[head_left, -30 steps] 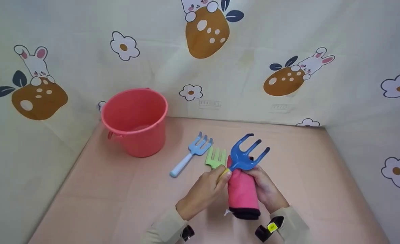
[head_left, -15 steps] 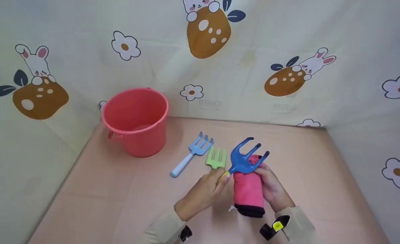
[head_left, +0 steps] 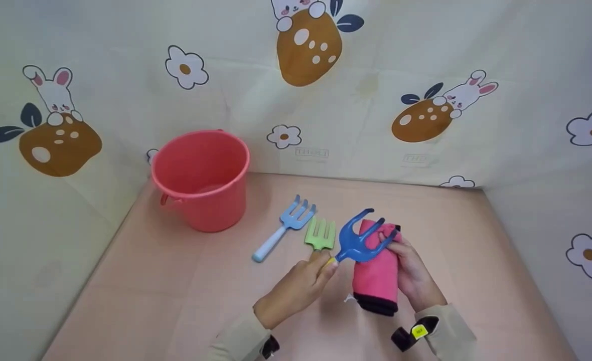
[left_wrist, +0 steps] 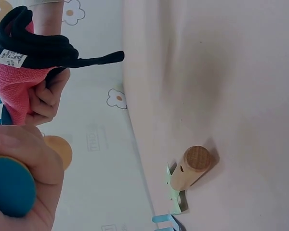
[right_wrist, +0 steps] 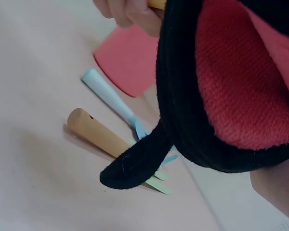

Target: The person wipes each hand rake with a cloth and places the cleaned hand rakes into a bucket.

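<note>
In the head view my left hand grips a three-pronged blue hand rake by its yellow handle, prongs pointing up and away. The handle's rounded teal end shows large in the left wrist view. My right hand holds a rolled pink cloth with black edging, fingers around its upper right side. The rake's prongs lie in front of the cloth's upper part; whether they touch is unclear. In the right wrist view a black loop hangs from the cloth, which hides most of that hand.
A light blue hand fork and a green fork with a wooden handle lie on the pinkish tabletop. A red bucket stands at the back left. Behind is a printed sheet with bunnies and flowers.
My right hand has moved right and slightly up with the pink cloth, uncovering more of it beside the rake. My left hand and the rake's head have dropped a little.
</note>
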Motion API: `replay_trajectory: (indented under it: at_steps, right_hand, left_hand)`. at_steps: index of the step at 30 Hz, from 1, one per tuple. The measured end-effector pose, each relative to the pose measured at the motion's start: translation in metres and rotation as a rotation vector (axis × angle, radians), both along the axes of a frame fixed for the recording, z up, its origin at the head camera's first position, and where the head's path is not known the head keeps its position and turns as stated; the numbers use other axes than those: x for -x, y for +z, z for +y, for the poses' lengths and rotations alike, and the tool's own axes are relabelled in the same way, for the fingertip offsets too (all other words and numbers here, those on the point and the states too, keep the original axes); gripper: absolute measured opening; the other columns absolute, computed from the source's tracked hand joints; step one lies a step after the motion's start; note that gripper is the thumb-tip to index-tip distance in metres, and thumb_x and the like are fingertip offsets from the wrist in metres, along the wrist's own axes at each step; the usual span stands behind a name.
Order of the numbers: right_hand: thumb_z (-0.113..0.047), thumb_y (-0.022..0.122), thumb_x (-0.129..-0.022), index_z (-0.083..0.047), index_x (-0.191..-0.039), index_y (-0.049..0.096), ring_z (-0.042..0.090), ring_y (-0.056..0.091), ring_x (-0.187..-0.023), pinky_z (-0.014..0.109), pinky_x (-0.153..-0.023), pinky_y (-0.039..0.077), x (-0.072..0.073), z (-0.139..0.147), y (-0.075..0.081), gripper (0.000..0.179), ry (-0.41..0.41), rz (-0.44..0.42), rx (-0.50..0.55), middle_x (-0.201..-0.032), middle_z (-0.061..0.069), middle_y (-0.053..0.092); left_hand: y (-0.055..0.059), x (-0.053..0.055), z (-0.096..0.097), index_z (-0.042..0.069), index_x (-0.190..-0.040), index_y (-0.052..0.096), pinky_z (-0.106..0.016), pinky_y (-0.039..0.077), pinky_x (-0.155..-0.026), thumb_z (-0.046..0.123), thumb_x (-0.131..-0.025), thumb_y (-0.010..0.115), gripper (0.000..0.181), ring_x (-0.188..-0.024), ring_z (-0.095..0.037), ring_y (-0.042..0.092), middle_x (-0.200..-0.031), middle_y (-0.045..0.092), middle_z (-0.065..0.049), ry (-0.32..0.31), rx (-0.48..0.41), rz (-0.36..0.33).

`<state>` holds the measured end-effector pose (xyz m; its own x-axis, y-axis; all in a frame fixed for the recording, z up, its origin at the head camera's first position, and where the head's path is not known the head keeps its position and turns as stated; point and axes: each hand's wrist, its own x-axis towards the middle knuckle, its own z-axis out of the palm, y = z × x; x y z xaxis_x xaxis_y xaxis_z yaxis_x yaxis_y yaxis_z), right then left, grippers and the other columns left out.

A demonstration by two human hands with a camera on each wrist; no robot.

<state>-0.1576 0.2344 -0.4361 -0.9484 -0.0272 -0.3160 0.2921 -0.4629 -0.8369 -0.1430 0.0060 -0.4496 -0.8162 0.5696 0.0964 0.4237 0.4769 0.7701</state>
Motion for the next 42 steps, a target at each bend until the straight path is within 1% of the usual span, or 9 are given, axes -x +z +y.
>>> replay_trajectory:
  at_steps: [5, 13, 22, 30, 32, 34, 36, 39, 42]
  right_hand:
    - [-0.008, 0.041, -0.096, -0.019, -0.097, 0.06, 0.006, 0.061, -0.095, 0.021, -0.088, 0.046, 0.0, 0.003, 0.003, 0.022, -0.025, 0.022, -0.01, -0.097, -0.005, 0.065]
    - [-0.004, 0.042, -0.095, -0.017, -0.099, 0.061, 0.008, 0.065, -0.09, 0.022, -0.086, 0.049, 0.0, 0.015, 0.012, 0.023, -0.015, 0.048, -0.076, -0.093, -0.004, 0.068]
    - [-0.003, 0.053, -0.091, -0.009, -0.114, 0.052, 0.014, 0.064, -0.089, 0.026, -0.084, 0.05, -0.001, 0.026, 0.028, 0.024, 0.089, 0.2, -0.408, -0.098, -0.001, 0.063]
    - [-0.005, 0.056, -0.09, -0.001, -0.119, 0.053, 0.016, 0.059, -0.095, 0.027, -0.08, 0.049, -0.001, 0.029, 0.037, 0.03, 0.117, 0.358, -0.729, -0.102, -0.001, 0.061]
    - [-0.004, 0.057, -0.089, -0.002, -0.118, 0.055, 0.014, 0.058, -0.094, 0.025, -0.079, 0.049, -0.001, 0.029, 0.039, 0.028, 0.074, 0.369, -0.732, -0.101, -0.003, 0.061]
    - [-0.003, 0.057, -0.089, -0.006, -0.114, 0.057, 0.012, 0.059, -0.091, 0.023, -0.079, 0.049, -0.001, 0.03, 0.041, 0.025, 0.002, 0.359, -0.683, -0.099, -0.005, 0.062]
    - [-0.002, 0.058, -0.088, -0.008, -0.11, 0.058, 0.009, 0.058, -0.088, 0.021, -0.079, 0.048, -0.001, 0.03, 0.041, 0.023, -0.074, 0.333, -0.61, -0.096, -0.006, 0.061]
    - [-0.001, 0.057, -0.089, -0.007, -0.11, 0.055, 0.007, 0.058, -0.084, 0.019, -0.078, 0.048, -0.001, 0.029, 0.039, 0.022, -0.136, 0.278, -0.547, -0.091, -0.007, 0.061]
    - [-0.006, 0.057, -0.09, -0.002, -0.115, 0.051, 0.007, 0.058, -0.082, 0.019, -0.078, 0.047, -0.001, 0.027, 0.033, 0.026, -0.116, 0.208, -0.547, -0.09, -0.006, 0.059]
  left_hand:
    - [0.0, 0.0, -0.001, 0.016, -0.101, 0.044, -0.017, 0.024, -0.043, 0.038, -0.102, 0.03, 0.026, -0.045, -0.003, 0.032, -0.058, 0.03, 0.008, -0.017, -0.001, 0.004]
    - [-0.001, 0.0, -0.004, 0.017, -0.101, 0.044, -0.016, 0.023, -0.043, 0.043, -0.101, 0.03, 0.029, -0.045, -0.004, 0.029, -0.058, 0.029, 0.007, -0.016, 0.037, -0.07]
    - [-0.008, 0.0, -0.007, 0.019, -0.096, 0.045, -0.016, 0.024, -0.043, 0.049, -0.099, 0.03, 0.034, -0.046, -0.006, 0.03, -0.057, 0.031, 0.007, -0.006, 0.074, -0.142]
    - [-0.015, 0.003, -0.007, 0.02, -0.091, 0.045, -0.017, 0.024, -0.042, 0.046, -0.099, 0.031, 0.03, -0.046, -0.005, 0.031, -0.057, 0.032, 0.009, 0.022, 0.078, -0.141]
    - [-0.016, 0.004, -0.008, 0.021, -0.098, 0.048, -0.017, 0.025, -0.042, 0.047, -0.099, 0.032, 0.031, -0.046, -0.005, 0.031, -0.057, 0.033, 0.008, 0.028, 0.083, -0.147]
    - [-0.016, 0.006, -0.009, 0.021, -0.113, 0.049, -0.018, 0.026, -0.043, 0.047, -0.098, 0.033, 0.034, -0.046, -0.006, 0.033, -0.058, 0.034, 0.007, 0.038, 0.083, -0.156]
    - [-0.017, 0.008, -0.011, 0.023, -0.119, 0.048, -0.019, 0.027, -0.044, 0.048, -0.098, 0.033, 0.036, -0.048, -0.006, 0.034, -0.059, 0.037, 0.007, 0.05, 0.074, -0.164]
    - [-0.016, 0.01, -0.013, 0.023, -0.114, 0.05, -0.019, 0.028, -0.045, 0.05, -0.097, 0.033, 0.035, -0.049, -0.006, 0.037, -0.061, 0.044, 0.006, 0.073, 0.04, -0.176]
    - [-0.012, 0.011, -0.012, 0.022, -0.101, 0.049, -0.019, 0.028, -0.045, 0.051, -0.097, 0.033, 0.033, -0.05, -0.007, 0.038, -0.061, 0.048, 0.005, 0.087, 0.005, -0.174]
